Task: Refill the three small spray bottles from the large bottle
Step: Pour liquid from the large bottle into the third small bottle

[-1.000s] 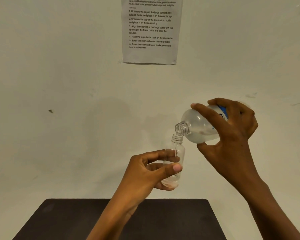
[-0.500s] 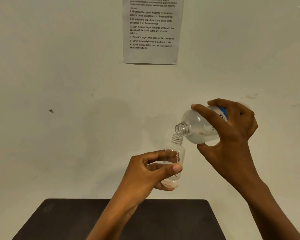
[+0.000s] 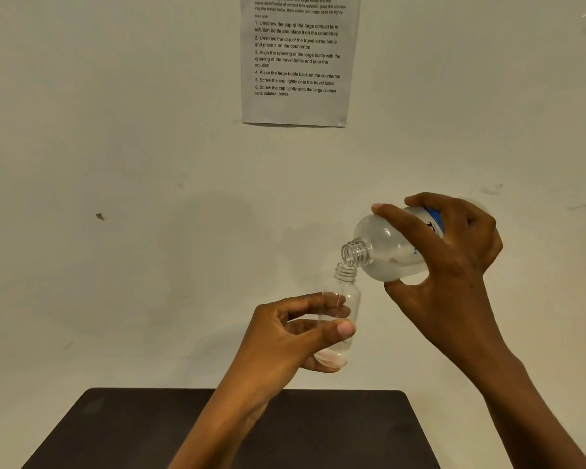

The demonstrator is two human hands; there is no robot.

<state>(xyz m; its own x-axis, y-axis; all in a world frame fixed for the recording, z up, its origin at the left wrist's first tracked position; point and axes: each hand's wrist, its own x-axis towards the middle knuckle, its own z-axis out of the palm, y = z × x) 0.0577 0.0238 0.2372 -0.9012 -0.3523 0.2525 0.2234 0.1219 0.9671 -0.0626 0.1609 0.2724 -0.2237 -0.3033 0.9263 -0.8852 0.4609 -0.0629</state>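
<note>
The right hand (image 3: 454, 265) is covering the rear half of the large bottle (image 3: 386, 252), so only a strip of its blue label is showing. Liquid is passing from one neck to the other, though the stream is hard to make out, and I cannot tell how full the small spray bottle (image 3: 347, 289) is getting. The frame's top edge is cutting off the printed sheet (image 3: 298, 106) taped to the wall high above the small bottle, and the bottom edge is cutting off the dark table (image 3: 115, 434) below it.

The left hand (image 3: 291, 336) is holding the small bottle upright in the air, thumb in front and fingers curled behind its lower body. The large bottle is lying tilted up and to the right of it, with its open neck touching or just above the small bottle's threaded mouth. The right hand is gripping the large bottle, fingers over the top and thumb underneath.

Showing here are one small bottle, one large bottle, two hands, one sheet and one table.
</note>
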